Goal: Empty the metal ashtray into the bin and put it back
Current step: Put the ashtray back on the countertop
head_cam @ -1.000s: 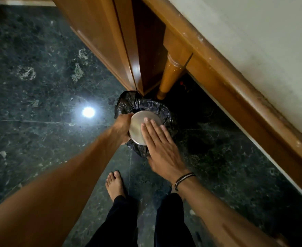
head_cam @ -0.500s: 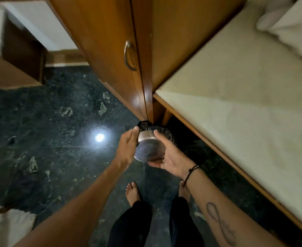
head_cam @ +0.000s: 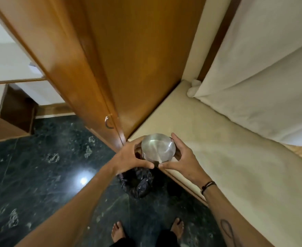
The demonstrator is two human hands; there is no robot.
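The round metal ashtray [head_cam: 158,147] sits between my palms, its smooth brushed steel catching the light, held in the air above the bin [head_cam: 137,182]. My left hand [head_cam: 130,155] curls around its left rim, thumb underneath; my right hand [head_cam: 180,157] cups the other side, fingers bent against the metal. Below, the bin's crinkled black plastic liner shows on the glossy dark green marble floor [head_cam: 39,175]. A polished wooden wardrobe [head_cam: 120,59] rises beside a cream mattress [head_cam: 226,157].
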